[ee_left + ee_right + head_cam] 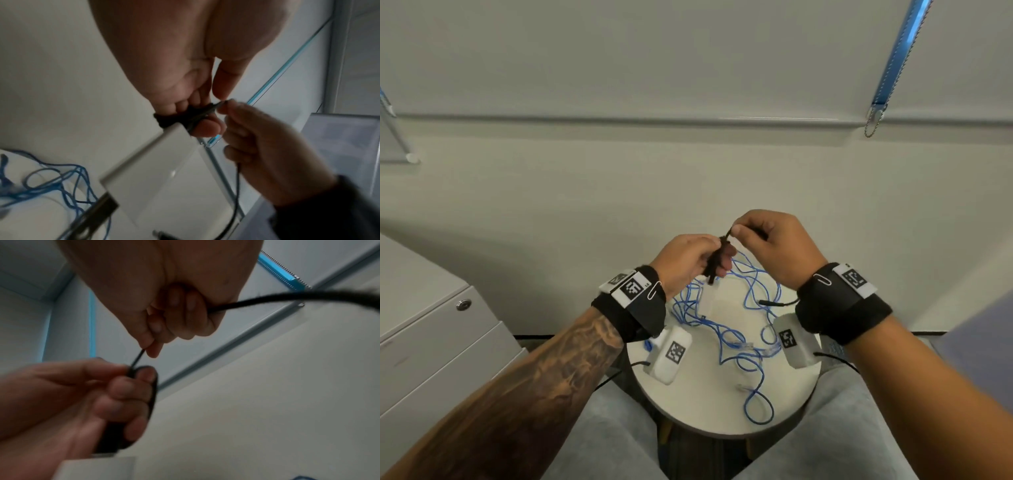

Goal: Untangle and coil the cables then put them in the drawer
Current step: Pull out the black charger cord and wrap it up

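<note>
Both hands meet above the round surface [722, 407]: left hand [685, 262] grips the coiled black cable [717, 263] hanging downward, right hand [770, 246] just above pinches its free end, blue cable [729, 332] lying tangled below.

— The black cable [717, 262]?
— A small, tight coil held up above the table, one end sticking out at its top.
— And the blue cable [736, 337]?
— Thin, lying on the table in loose tangled loops, one loop near the front edge.
— Drawer [441, 346]?
— Closed, at left.
</note>
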`<state>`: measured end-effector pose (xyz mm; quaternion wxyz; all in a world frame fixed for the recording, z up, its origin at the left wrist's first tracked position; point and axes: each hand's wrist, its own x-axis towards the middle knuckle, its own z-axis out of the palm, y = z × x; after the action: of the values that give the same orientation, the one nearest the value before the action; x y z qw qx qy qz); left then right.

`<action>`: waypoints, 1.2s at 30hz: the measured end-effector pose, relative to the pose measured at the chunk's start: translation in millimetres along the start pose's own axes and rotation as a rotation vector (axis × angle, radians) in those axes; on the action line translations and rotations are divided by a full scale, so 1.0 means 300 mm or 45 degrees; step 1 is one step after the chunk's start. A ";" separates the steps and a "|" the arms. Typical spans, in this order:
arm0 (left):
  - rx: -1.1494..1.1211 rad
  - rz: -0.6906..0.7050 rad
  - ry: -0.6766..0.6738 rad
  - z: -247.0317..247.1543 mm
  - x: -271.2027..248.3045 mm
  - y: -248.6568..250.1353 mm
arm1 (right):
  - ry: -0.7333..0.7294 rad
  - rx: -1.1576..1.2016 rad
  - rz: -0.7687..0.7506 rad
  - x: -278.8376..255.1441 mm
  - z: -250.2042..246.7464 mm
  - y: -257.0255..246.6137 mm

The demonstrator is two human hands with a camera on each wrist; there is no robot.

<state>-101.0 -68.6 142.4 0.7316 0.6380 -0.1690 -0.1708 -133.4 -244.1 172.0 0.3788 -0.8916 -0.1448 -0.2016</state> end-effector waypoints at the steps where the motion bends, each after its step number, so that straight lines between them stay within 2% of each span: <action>1: -0.008 -0.009 -0.050 0.008 -0.008 0.007 | 0.025 0.008 0.025 0.006 -0.005 0.018; 5: -0.225 -0.001 -0.133 0.004 -0.020 0.050 | 0.060 0.263 0.171 -0.010 0.015 0.065; 9: -0.520 -0.071 -0.275 0.002 -0.027 0.065 | 0.081 0.417 0.249 -0.029 0.069 0.084; 12: -0.855 -0.030 -0.158 0.000 -0.008 0.079 | -0.004 0.430 0.300 -0.053 0.127 0.100; 15: -0.946 0.087 0.092 -0.022 0.031 0.082 | -0.226 0.232 0.278 -0.102 0.197 0.087; 19: -0.785 0.185 0.360 -0.073 0.063 0.032 | -0.441 0.003 0.067 -0.138 0.223 0.042; 23: -0.234 0.205 0.488 -0.098 0.064 -0.051 | -0.469 -0.205 -0.114 -0.135 0.180 -0.006; 25: 0.093 0.224 0.432 -0.089 0.047 -0.085 | -0.405 -0.233 -0.153 -0.114 0.139 -0.019; 27: 0.285 0.175 0.337 -0.080 0.022 -0.106 | -0.297 -0.295 -0.150 -0.086 0.088 -0.014; 30: 0.239 0.050 0.072 -0.049 -0.020 -0.110 | -0.202 -0.382 -0.092 -0.045 0.030 0.024; 32: 0.337 0.034 -0.060 -0.025 -0.032 -0.115 | -0.178 -0.343 -0.051 -0.032 0.021 0.060; 34: 0.401 0.042 -0.105 -0.013 -0.032 -0.121 | -0.151 -0.234 0.007 -0.029 0.027 0.096; 36: 0.213 0.011 -0.048 -0.021 -0.019 -0.128 | -0.162 -0.105 0.105 -0.037 0.055 0.131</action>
<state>-104.3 -65.2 103.4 0.6732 0.6928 -0.1992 -0.1650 -122.8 -259.7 132.2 0.3397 -0.9226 -0.1232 -0.1347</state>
